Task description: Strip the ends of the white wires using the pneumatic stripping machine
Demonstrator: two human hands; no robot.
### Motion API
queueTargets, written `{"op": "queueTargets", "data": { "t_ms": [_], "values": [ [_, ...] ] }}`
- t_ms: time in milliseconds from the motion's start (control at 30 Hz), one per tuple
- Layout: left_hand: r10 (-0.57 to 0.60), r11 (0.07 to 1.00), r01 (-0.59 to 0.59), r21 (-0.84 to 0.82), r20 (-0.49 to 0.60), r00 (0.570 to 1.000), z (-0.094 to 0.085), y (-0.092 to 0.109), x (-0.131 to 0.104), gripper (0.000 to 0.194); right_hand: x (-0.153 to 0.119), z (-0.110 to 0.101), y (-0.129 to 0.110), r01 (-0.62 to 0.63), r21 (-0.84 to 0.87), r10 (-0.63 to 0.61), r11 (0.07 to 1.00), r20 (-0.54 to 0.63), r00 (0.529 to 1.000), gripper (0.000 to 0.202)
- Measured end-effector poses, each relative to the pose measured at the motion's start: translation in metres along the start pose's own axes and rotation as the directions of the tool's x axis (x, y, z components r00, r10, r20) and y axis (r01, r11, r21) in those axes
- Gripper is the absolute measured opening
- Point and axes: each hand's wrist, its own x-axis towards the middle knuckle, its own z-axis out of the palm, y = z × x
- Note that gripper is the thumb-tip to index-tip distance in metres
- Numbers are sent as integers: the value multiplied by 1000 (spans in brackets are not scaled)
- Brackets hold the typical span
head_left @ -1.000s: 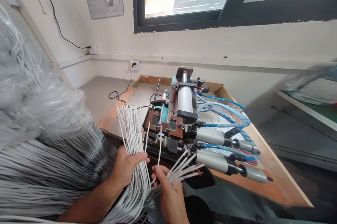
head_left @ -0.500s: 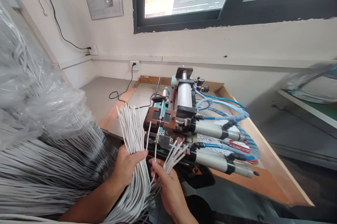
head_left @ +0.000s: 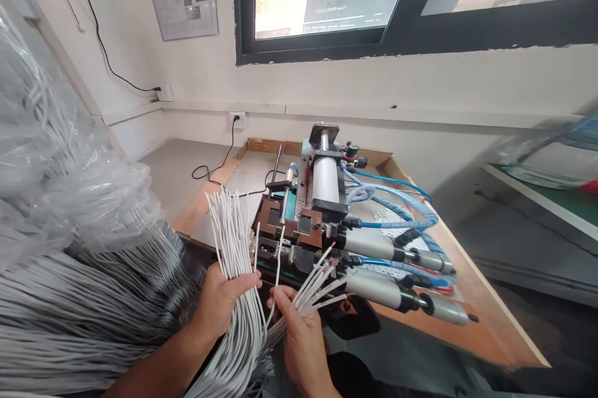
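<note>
My left hand (head_left: 224, 298) is closed around a thick bundle of white cables (head_left: 236, 242), their cut ends pointing up. My right hand (head_left: 296, 323) pinches a single white cable (head_left: 279, 261) between thumb and fingers, its tip up at the jaws of a pneumatic wire-stripping machine (head_left: 289, 223). The same hand also holds a smaller bunch of white cables (head_left: 313, 286) fanning right, several with reddish tips. Another cable (head_left: 256, 248) stands apart beside the left bundle. The machine carries silver air cylinders (head_left: 369, 242) and blue air hoses (head_left: 397, 217).
Piles of grey-white cables (head_left: 84, 311), partly under clear plastic wrap (head_left: 93, 180), fill the left side. A wooden-edged tray (head_left: 495, 317) surrounds the machine. White scraps lie behind the cylinders. A shelf (head_left: 551, 199) stands at right; a black cord (head_left: 231, 149) runs to a wall socket.
The machine's brown jaw blocks have moved apart, and the cylinder rods at right now stick out further. The cables in my right hand fan out wider. My left hand holds its place.
</note>
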Motion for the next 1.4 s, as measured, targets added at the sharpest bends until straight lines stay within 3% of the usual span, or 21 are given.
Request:
{"op": "queueTargets", "data": {
  "t_ms": [267,400,467,667,767,1133,1400],
  "values": [
    [-2,1000,2,-15,-8,1000,1,1,2,14,4,3,-7,-26,19,26,999,-1,1000,26],
    [41,999,-41,-1,26,999,1,0,2,11,5,8,-12,-114,72,101,991,162,982,16],
    [44,999,-45,12,55,998,0,0,1,11,4,11,-14,-169,91,144,981,234,962,21],
    [20,999,-23,30,96,995,-2,-4,0,9,0,9,-4,-23,85,21,996,27,999,18],
    [12,1000,-12,-4,93,996,-2,-5,2,9,1,5,0,-11,74,12,997,-14,1000,18],
    [-22,996,23,-81,21,1000,3,4,3,20,12,13,-13,-138,207,143,969,-11,990,24],
    [-27,990,33,-135,47,999,-1,-1,-1,18,12,-1,4,-75,114,69,991,55,996,24]
  ]
}}
